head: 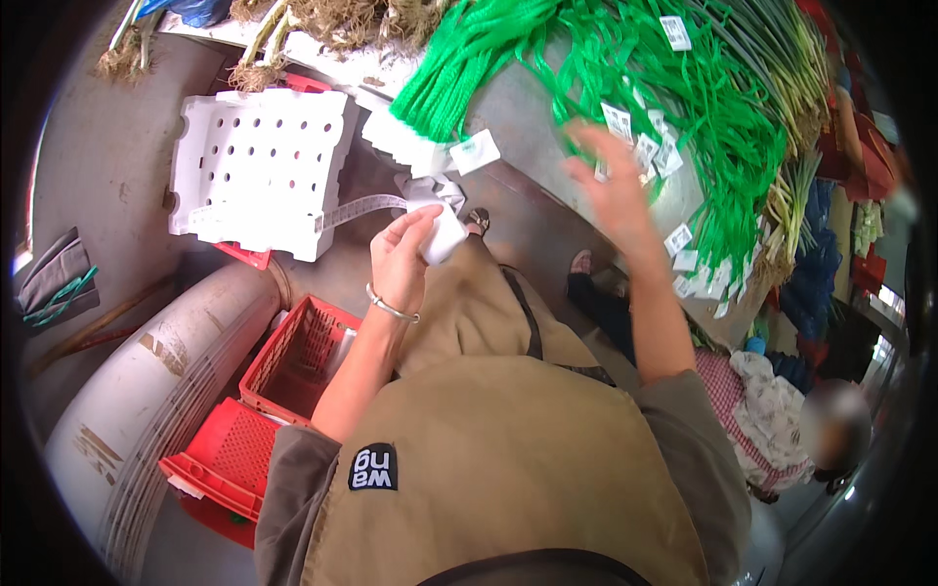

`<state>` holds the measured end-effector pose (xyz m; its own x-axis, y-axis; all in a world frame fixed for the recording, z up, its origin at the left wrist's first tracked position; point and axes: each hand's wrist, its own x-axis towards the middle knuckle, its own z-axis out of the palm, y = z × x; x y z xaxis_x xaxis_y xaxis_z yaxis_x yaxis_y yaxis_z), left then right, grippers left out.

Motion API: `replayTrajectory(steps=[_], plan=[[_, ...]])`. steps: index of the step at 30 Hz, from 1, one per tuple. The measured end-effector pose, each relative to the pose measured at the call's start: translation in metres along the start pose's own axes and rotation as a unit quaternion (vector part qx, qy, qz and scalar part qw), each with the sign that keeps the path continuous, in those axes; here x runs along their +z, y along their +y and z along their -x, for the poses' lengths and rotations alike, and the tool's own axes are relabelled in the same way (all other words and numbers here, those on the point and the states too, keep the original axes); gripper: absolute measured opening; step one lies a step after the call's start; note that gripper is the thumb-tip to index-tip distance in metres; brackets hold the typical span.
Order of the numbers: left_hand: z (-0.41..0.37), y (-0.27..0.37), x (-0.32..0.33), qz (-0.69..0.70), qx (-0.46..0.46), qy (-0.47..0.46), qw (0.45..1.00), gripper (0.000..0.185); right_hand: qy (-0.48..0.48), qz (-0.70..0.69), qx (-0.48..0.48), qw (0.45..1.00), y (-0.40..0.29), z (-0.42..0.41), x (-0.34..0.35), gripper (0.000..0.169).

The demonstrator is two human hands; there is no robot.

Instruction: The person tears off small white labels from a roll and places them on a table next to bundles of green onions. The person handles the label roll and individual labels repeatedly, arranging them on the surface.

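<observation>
My left hand [401, 250] pinches a white paper piece [445, 238] between thumb and fingers. A strip of printed labels [365, 209] runs from beside that hand to the white crate, and crumpled backing paper [440, 192] hangs behind it. My right hand [612, 187] is blurred, fingers apart, with nothing seen in it. It hovers over the table edge beside loose green mesh bags [722, 139], whose white tags [663, 154] bear printed codes. A neat bundle of green mesh bags [454, 80] lies ahead, its stacked white tags [410, 146] overhanging the edge.
A perforated white crate [256, 176] stands left, above red plastic. Red baskets [293, 366] and a large pale rounded object [176, 359] sit lower left. Rooted stalks [344, 26] lie along the far side, green onions [780, 66] at right. Another person [769, 417] is at lower right.
</observation>
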<state>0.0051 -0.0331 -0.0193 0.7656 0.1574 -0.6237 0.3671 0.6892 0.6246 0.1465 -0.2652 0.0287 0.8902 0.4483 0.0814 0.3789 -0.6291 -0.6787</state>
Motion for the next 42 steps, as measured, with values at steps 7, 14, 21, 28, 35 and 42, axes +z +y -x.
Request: replayTrajectory(steps=[7,14,21,28,35,42], plan=[[0.009,0.010,-0.003,-0.017,-0.005,-0.007,1.000,0.026,-0.120,-0.294,0.115,0.941,-0.073,0.050,0.078,0.016],[0.008,0.002,-0.002,-0.013,0.000,0.037,0.999,0.027,-0.090,-0.278,0.088,0.952,-0.069,0.057,0.087,0.011],[-0.009,-0.012,-0.012,0.006,-0.040,0.137,0.990,0.034,-0.133,-0.218,0.233,0.938,-0.057,0.002,0.039,0.008],[-0.001,-0.028,-0.003,-0.091,0.130,0.109,0.981,0.038,-0.114,-0.041,0.107,0.987,0.005,-0.042,0.082,0.014],[0.010,-0.013,-0.005,-0.205,0.129,0.049,0.969,0.019,-0.130,-0.275,0.159,0.939,0.008,-0.031,0.023,0.013],[0.008,0.000,-0.011,0.024,0.003,-0.043,0.999,0.028,0.120,0.236,-0.012,0.964,0.020,-0.017,-0.020,0.056]])
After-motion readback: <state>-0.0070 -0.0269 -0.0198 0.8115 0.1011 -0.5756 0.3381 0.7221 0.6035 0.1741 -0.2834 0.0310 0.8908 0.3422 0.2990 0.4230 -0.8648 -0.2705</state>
